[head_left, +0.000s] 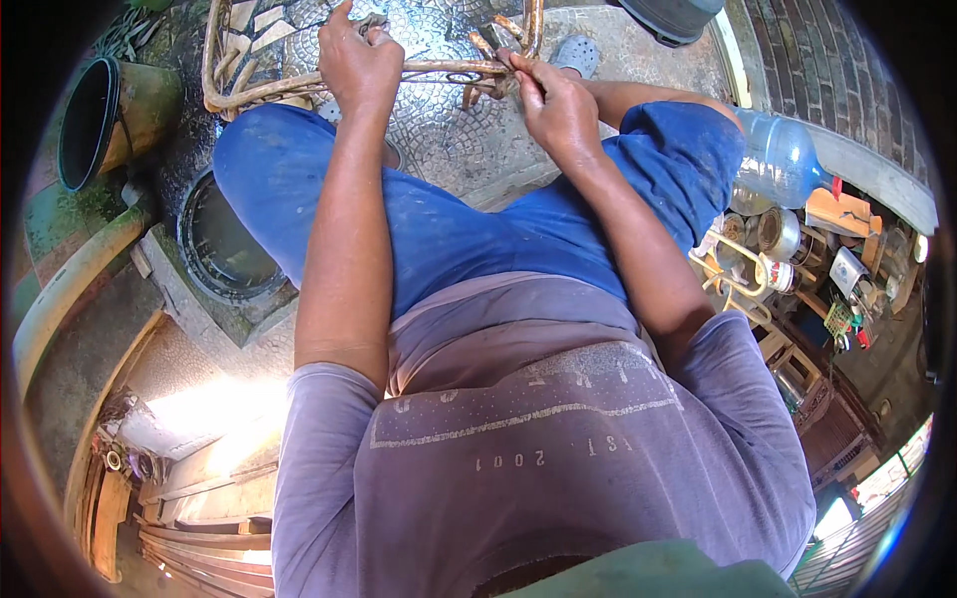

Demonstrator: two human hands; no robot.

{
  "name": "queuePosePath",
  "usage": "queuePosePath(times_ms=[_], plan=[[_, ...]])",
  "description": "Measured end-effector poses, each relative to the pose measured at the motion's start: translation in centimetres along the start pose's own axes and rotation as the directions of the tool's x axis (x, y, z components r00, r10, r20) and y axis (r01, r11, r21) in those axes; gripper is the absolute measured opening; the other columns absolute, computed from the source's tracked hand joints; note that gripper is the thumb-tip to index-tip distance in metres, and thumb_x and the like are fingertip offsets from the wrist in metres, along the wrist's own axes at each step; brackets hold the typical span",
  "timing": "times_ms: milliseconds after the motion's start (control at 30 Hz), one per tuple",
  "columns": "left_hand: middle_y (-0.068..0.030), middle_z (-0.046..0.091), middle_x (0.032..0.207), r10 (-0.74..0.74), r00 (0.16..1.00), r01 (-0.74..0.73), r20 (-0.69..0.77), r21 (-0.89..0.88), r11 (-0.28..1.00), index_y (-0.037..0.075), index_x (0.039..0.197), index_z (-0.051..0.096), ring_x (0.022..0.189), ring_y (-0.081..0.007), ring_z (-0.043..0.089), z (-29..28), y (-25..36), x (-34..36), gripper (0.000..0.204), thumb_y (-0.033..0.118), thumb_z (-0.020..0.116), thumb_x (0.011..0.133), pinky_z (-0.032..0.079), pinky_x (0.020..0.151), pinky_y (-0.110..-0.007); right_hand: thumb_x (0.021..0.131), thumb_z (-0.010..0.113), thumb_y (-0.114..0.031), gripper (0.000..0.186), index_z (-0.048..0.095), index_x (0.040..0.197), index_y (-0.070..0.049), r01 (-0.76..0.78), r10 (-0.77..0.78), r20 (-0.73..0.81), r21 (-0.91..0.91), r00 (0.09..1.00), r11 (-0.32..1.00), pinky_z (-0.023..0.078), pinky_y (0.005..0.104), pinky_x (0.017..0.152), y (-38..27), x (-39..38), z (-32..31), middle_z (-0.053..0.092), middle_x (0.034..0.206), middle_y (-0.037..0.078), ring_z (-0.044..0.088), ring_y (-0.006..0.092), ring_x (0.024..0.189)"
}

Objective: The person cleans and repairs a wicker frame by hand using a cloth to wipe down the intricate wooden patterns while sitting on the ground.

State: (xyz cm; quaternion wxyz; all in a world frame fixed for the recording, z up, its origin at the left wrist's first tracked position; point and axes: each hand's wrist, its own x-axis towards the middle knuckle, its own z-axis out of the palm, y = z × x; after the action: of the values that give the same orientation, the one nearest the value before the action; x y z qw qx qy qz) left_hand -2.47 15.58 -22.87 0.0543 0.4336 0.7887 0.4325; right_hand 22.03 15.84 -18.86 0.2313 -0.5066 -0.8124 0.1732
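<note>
A frame of bent rattan poles (269,92), brown and glossy, lies across the top of the view, just beyond my knees. My left hand (361,62) is over its near rail, with the fingers curled in. A small greyish scrap (372,21) shows at those fingers; I cannot make out what it is. My right hand (563,112) is closed in a pinch at the right part of the frame, where several short poles meet. Something thin and dark (497,38) shows beside its fingertips, partly hidden by them.
Blue trousers (449,234) cover my spread knees. A grey clog (576,56) is on the patterned floor (439,130). At left are a tipped bucket (120,120) and a round tub of water (224,239). A large clear bottle (778,159) and clutter lie at right.
</note>
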Motion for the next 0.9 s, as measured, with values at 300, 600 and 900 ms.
queuePosePath(times_ms=[300,600,900], plan=[[-0.0218,0.064,0.12,-0.021,0.999,0.018,0.035,0.081,0.997,0.001,0.133,0.058,0.112,-0.0373,0.061,0.0,-0.2,0.1,0.054,0.014,0.063,0.081,0.046,0.101,-0.047,0.096,0.062,-0.016,0.026,0.072,0.12,-0.01,-0.054,0.037,0.151,0.108,0.988,0.993,0.055,0.0459,0.083,-0.2,1.2,0.4,0.072,0.11,0.017,0.07,0.037,0.097],[-0.0227,0.063,0.12,-0.031,0.998,0.025,0.05,0.112,0.993,0.001,0.132,0.059,0.113,-0.0385,0.062,0.1,0.0,-0.1,0.053,0.014,0.061,0.081,0.047,0.1,-0.048,0.098,0.061,-0.011,0.025,0.072,0.121,-0.011,0.01,-0.017,0.123,0.061,0.992,0.998,0.056,0.0389,0.087,-0.9,0.7,1.8,0.072,0.111,0.017,0.071,0.0338,0.102],[-0.0231,0.063,0.123,0.008,1.0,-0.009,0.009,0.087,0.996,0.001,0.133,0.059,0.115,-0.0392,0.061,0.5,0.1,-0.2,0.053,0.014,0.062,0.082,0.046,0.102,-0.048,0.1,0.062,-0.015,0.028,0.069,0.126,-0.005,-0.019,-0.001,0.084,0.237,0.996,0.971,0.055,0.0379,0.09,-0.3,-0.1,2.7,0.072,0.113,0.02,0.071,0.0346,0.105]])
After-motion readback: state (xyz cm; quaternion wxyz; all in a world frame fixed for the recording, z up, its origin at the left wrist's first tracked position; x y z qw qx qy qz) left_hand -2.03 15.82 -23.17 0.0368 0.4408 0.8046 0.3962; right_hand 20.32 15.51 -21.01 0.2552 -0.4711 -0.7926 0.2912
